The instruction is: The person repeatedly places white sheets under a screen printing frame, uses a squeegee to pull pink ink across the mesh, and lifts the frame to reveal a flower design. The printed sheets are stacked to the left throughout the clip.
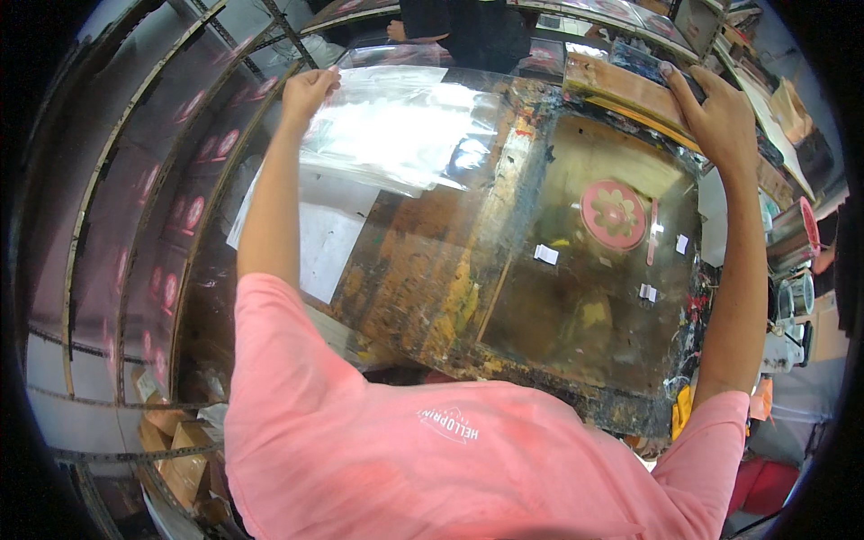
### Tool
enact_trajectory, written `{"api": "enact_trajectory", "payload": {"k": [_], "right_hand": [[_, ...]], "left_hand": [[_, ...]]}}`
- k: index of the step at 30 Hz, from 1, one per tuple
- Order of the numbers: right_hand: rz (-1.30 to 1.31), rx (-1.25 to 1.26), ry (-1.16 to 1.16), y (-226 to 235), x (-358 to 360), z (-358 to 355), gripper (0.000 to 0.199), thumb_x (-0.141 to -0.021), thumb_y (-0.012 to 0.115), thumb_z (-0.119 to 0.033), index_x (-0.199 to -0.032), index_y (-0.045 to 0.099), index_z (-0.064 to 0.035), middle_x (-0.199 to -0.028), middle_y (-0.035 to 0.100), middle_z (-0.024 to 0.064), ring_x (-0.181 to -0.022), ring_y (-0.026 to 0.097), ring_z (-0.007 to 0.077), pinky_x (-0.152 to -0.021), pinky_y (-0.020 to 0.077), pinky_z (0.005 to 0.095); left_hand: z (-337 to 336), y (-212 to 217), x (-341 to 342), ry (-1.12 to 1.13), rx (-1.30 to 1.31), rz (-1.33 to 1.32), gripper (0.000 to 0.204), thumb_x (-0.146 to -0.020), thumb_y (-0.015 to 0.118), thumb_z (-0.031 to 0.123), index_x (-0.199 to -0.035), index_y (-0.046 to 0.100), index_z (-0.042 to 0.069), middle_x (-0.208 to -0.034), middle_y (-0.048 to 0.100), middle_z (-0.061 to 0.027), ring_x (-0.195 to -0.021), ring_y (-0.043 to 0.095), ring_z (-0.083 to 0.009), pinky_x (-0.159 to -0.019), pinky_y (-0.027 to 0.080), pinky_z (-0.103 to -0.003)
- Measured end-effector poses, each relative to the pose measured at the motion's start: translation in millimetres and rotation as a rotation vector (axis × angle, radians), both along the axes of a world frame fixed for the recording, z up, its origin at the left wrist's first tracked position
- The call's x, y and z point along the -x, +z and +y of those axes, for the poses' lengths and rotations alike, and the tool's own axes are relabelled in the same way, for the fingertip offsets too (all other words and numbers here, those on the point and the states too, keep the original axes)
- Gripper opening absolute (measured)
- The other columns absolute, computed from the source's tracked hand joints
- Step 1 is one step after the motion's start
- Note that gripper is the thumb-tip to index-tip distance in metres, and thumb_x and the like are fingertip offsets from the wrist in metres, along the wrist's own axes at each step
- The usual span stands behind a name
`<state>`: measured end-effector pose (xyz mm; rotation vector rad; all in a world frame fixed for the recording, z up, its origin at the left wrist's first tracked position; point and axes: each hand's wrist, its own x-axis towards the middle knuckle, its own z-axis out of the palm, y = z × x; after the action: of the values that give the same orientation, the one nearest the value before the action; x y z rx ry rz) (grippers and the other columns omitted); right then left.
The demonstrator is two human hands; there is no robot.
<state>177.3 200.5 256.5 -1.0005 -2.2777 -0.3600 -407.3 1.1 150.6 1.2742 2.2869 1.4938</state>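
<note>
My left hand (308, 92) reaches far forward and pinches the edge of a clear plastic sheet (396, 135) on top of a pile of such sheets. My right hand (714, 112) rests, fingers closed, on the wooden frame (621, 90) at the far right of the printing table. Between my arms lies a glass-topped, paint-stained table (450, 279) with a pink round flower print (614, 214) showing under the glass. Small white tape tabs (546, 254) sit on the glass near the print.
Curved drying racks (153, 234) carrying several printed sheets fill the left side. Another person in dark clothes (468, 31) stands beyond the table. Tape rolls and tins (792, 238) crowd the right edge. Cardboard boxes (180, 459) sit low at the left.
</note>
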Motion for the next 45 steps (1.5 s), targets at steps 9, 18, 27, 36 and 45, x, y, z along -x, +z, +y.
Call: {"api": "enact_trajectory", "payload": {"k": [9,18,27,36,45], "right_hand": [[0.044,-0.029,0.002,-3,0,1,0.065,-0.099,0.058,-0.061,-0.107,0.076,0.0012,-0.098,0.072,0.0271,-0.092,0.069,0.0471,-0.086,0.0523,0.0502],[-0.012,-0.029,-0.004,-5,-2,4,0.070,-0.101,0.050,-0.064,-0.101,0.074,0.0017,-0.099,0.073,0.0253,-0.095,0.069,0.0453,-0.086,0.0508,0.0521],[0.034,-0.080,0.043,-3,2,1,0.061,-0.099,0.058,-0.058,-0.120,0.074,-0.0030,-0.102,0.075,0.0217,-0.096,0.070,0.0437,-0.086,0.0521,0.0502],[0.057,-0.055,0.021,-2,-1,-11,0.067,-0.096,0.057,-0.061,-0.078,0.075,0.0007,-0.082,0.073,0.0256,-0.084,0.072,0.0419,-0.081,0.0534,0.0518],[0.051,-0.093,0.046,7,3,11,0.069,-0.095,0.056,-0.059,-0.076,0.075,0.0036,-0.079,0.073,0.0266,-0.081,0.072,0.0430,-0.079,0.0540,0.0530]], "left_hand": [[-7,58,21,0.070,-0.274,-0.025,0.038,-0.102,0.074,0.035,-0.107,0.078,-0.002,-0.086,0.073,-0.0017,-0.068,0.059,-0.0054,-0.061,0.045,-0.021],[6,67,-35,0.027,-0.146,0.430,0.040,-0.100,0.073,0.046,-0.109,0.082,0.008,-0.093,0.080,-0.0105,-0.080,0.074,-0.0176,-0.072,0.057,-0.032],[21,-66,-308,-0.326,-0.098,0.862,0.031,-0.100,0.070,0.035,-0.090,0.075,0.006,-0.075,0.070,-0.0163,-0.073,0.070,-0.0369,-0.066,0.053,-0.053],[44,-184,-475,-0.602,0.255,0.766,0.086,-0.093,0.061,0.072,-0.145,0.057,0.003,-0.149,0.054,-0.0264,-0.145,0.046,-0.0428,-0.121,0.026,-0.068],[119,-192,-501,-1.019,0.187,0.758,0.125,-0.074,0.060,0.094,-0.157,0.047,0.002,-0.165,0.037,-0.0261,-0.157,0.027,-0.0469,-0.125,0.014,-0.070]]}}
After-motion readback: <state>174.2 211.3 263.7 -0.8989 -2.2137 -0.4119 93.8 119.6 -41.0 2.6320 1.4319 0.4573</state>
